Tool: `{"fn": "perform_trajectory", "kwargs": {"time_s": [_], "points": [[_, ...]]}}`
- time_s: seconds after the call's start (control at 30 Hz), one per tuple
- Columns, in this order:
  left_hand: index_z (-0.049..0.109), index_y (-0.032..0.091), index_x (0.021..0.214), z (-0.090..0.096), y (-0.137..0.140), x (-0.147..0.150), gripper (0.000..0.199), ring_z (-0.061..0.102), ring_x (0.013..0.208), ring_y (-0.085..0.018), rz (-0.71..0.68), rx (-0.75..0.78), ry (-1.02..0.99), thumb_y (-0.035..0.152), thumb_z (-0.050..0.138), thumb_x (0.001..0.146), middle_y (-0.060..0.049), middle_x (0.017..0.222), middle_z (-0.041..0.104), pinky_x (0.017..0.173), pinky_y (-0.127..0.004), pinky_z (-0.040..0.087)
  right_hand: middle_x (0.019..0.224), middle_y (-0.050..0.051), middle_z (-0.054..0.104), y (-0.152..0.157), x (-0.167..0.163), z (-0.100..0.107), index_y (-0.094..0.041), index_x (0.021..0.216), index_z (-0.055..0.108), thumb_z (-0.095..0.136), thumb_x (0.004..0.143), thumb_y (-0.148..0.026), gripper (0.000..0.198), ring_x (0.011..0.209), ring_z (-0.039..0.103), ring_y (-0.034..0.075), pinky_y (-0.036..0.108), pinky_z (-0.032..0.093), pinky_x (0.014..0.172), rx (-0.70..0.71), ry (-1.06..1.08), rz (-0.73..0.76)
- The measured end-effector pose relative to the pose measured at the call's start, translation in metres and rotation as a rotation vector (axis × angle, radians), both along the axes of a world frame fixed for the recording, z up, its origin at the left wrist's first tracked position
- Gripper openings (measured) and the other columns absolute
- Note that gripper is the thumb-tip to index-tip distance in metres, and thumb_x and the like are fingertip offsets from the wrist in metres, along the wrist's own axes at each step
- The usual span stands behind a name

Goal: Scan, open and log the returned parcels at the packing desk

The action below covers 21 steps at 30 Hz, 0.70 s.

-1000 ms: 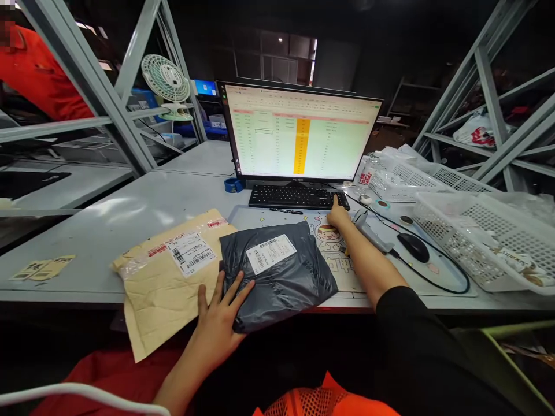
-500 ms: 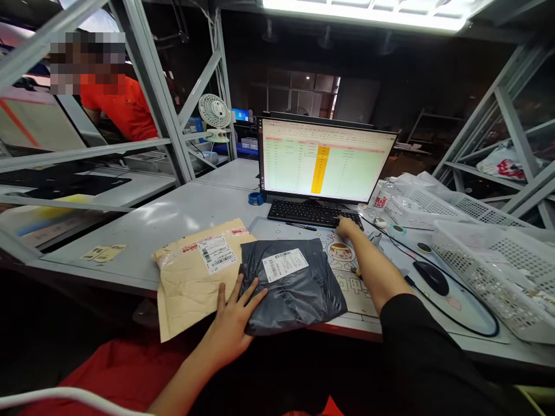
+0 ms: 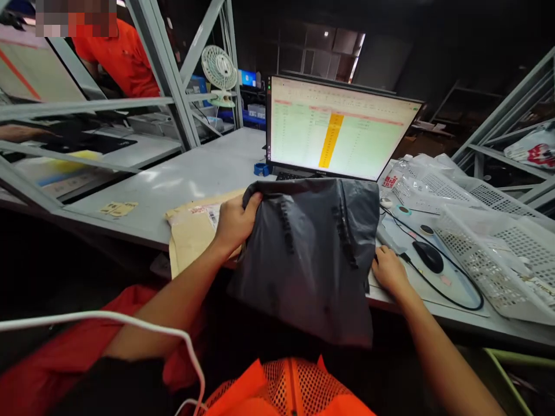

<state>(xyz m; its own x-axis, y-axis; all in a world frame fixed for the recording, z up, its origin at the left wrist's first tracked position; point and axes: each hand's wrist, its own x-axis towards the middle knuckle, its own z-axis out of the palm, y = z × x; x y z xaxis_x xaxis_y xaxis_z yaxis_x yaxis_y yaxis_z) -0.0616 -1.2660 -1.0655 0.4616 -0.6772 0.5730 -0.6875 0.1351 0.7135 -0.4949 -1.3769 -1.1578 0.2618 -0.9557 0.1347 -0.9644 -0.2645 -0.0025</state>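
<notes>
My left hand (image 3: pixel 236 225) pinches the upper left corner of a dark grey plastic mailing bag (image 3: pixel 312 260). The bag is raised on edge, its underside with folded seams turned toward me and its lower part hanging past the desk edge. By the bag's right edge, low over the desk, is my right hand (image 3: pixel 388 268). Its fingers are curled, with a bit of something dark at the fingertips; the bag partly hides what they hold. Behind my left hand a tan padded envelope (image 3: pixel 191 242) lies on the desk, its label partly covered.
A monitor (image 3: pixel 338 127) showing a spreadsheet stands at the back; the bag mostly hides the keyboard. To the right lie a black mouse (image 3: pixel 428 256), a cable and white perforated baskets (image 3: pixel 477 260). A blue tape roll (image 3: pixel 261 169) sits left of the monitor. Beyond the metal frame is another person (image 3: pixel 125 58).
My left hand has gripped the dark bag and lifted it up on edge, hiding its label. My right hand has left the keyboard and come back toward me beside the bag. The view has tilted down.
</notes>
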Motion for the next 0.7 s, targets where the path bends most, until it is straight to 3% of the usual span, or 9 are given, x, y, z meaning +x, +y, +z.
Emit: {"fn": "perform_trajectory", "kwargs": {"time_s": [0.1,0.17,0.23,0.3,0.37,0.47,0.53,0.6,0.7], "points": [[0.05,0.02,0.064,-0.016,-0.022,-0.007,0.046,0.045,0.058,-0.017,0.008,0.048,-0.092,0.053,0.05,0.096,-0.002,0.059,0.051,0.06,-0.031,0.026,0.12,0.022,0.071,0.003,-0.001,0.022,-0.009,0.141,0.063,0.04,0.105,-0.035,0.05,0.109,0.069,0.033,0.048,0.054,0.1,-0.14,-0.279,0.005],[0.057,0.019,0.069,-0.025,-0.031,-0.012,0.041,0.051,0.062,-0.019,0.028,0.087,-0.158,0.047,0.05,0.098,-0.005,0.064,0.059,0.062,-0.032,0.028,0.104,0.015,0.074,0.01,0.013,0.053,-0.014,0.146,0.06,0.037,0.107,-0.042,0.053,0.085,0.072,0.027,0.044,0.057,0.088,-0.194,-0.509,0.051],[0.064,0.018,0.074,-0.028,-0.038,-0.017,0.04,0.057,0.067,-0.023,0.072,0.134,-0.207,0.043,0.05,0.102,-0.009,0.07,0.066,0.064,-0.033,0.029,0.089,0.007,0.072,0.024,0.044,0.088,-0.021,0.153,0.053,0.037,0.109,-0.052,0.057,0.063,0.066,0.021,0.036,0.056,0.071,-0.12,-0.666,0.187],[0.069,0.017,0.08,-0.028,-0.042,-0.023,0.041,0.063,0.071,-0.026,0.114,0.169,-0.238,0.043,0.049,0.105,-0.011,0.076,0.07,0.064,-0.033,0.032,0.087,0.004,0.071,0.039,0.09,0.116,-0.024,0.151,0.054,0.04,0.109,-0.052,0.053,0.061,0.064,0.019,0.032,0.053,0.065,0.022,-0.656,0.416],[0.072,0.017,0.085,-0.024,-0.045,-0.027,0.042,0.066,0.075,-0.028,0.142,0.167,-0.264,0.043,0.047,0.107,-0.013,0.079,0.072,0.066,-0.034,0.034,0.087,0.004,0.072,0.05,0.139,0.129,-0.027,0.148,0.057,0.043,0.109,-0.041,0.044,0.068,0.066,0.02,0.031,0.051,0.07,0.056,-0.517,0.56],[0.073,0.017,0.09,-0.019,-0.046,-0.024,0.042,0.069,0.08,-0.029,0.187,0.139,-0.27,0.042,0.045,0.109,-0.014,0.084,0.074,0.069,-0.034,0.037,0.102,0.009,0.077,0.053,0.186,0.12,-0.026,0.149,0.057,0.04,0.11,-0.033,0.044,0.086,0.072,0.026,0.034,0.051,0.078,0.032,-0.363,0.601],[0.073,0.016,0.093,-0.019,-0.045,-0.013,0.042,0.071,0.084,-0.03,0.242,0.155,-0.254,0.041,0.044,0.109,-0.015,0.088,0.076,0.072,-0.034,0.039,0.112,0.011,0.078,0.049,0.185,0.101,-0.026,0.15,0.057,0.038,0.11,-0.032,0.045,0.095,0.073,0.029,0.034,0.052,0.08,0.063,-0.266,0.592],[0.073,0.015,0.096,-0.021,-0.045,0.003,0.043,0.072,0.091,-0.031,0.292,0.221,-0.239,0.041,0.042,0.11,-0.016,0.094,0.077,0.074,-0.035,0.042,0.114,0.011,0.079,0.045,0.16,0.078,-0.026,0.148,0.061,0.04,0.109,-0.033,0.044,0.098,0.074,0.028,0.034,0.053,0.081,0.136,-0.156,0.565],[0.075,0.015,0.102,-0.029,-0.046,0.024,0.048,0.072,0.1,-0.035,0.303,0.405,-0.243,0.044,0.038,0.111,-0.02,0.104,0.077,0.078,-0.036,0.046,0.117,0.009,0.079,0.037,0.098,0.054,-0.027,0.142,0.067,0.044,0.107,-0.033,0.042,0.104,0.075,0.029,0.035,0.055,0.084,0.245,-0.051,0.504]]}}
